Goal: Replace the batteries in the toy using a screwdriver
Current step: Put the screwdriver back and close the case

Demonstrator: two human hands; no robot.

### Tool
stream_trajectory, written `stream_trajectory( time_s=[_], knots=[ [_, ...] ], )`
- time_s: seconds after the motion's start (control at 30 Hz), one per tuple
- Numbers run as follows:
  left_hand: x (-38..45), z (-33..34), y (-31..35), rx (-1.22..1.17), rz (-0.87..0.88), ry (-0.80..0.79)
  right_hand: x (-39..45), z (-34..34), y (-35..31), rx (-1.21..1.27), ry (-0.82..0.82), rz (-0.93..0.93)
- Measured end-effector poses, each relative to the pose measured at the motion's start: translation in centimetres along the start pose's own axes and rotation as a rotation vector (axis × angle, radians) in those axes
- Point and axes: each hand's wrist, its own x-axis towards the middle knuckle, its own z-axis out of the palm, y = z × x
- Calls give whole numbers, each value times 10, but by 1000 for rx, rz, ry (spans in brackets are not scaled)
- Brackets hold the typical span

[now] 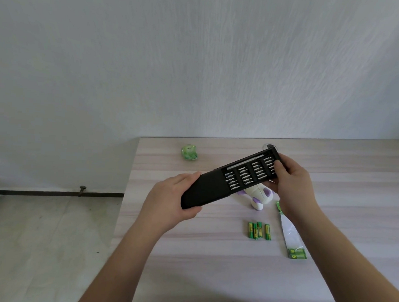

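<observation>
A black screwdriver kit case point(205, 191) is held above the table, its inner tray point(251, 171) slid out to the upper right and showing rows of silver bits and a slim silver driver handle. My left hand point(172, 200) grips the black sleeve at its lower left end. My right hand point(292, 182) pinches the far end of the tray. Under the case lies a white and purple toy point(258, 197), partly hidden. Several green batteries point(259, 231) lie on the table in front of the toy.
A torn green and white battery pack point(292, 238) lies to the right of the batteries. A small green packet point(189, 152) sits near the table's far left corner. The wooden table point(210, 268) ends at its left edge, with floor beyond and a wall behind.
</observation>
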Motion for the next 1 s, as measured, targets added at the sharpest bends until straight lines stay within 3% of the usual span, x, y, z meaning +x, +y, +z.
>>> stream_trajectory(
  time_s=[1.0],
  knots=[
    [5, 0, -5, -4, -30, -71, -4, 4, 6, 43, -89, 88]
  ],
)
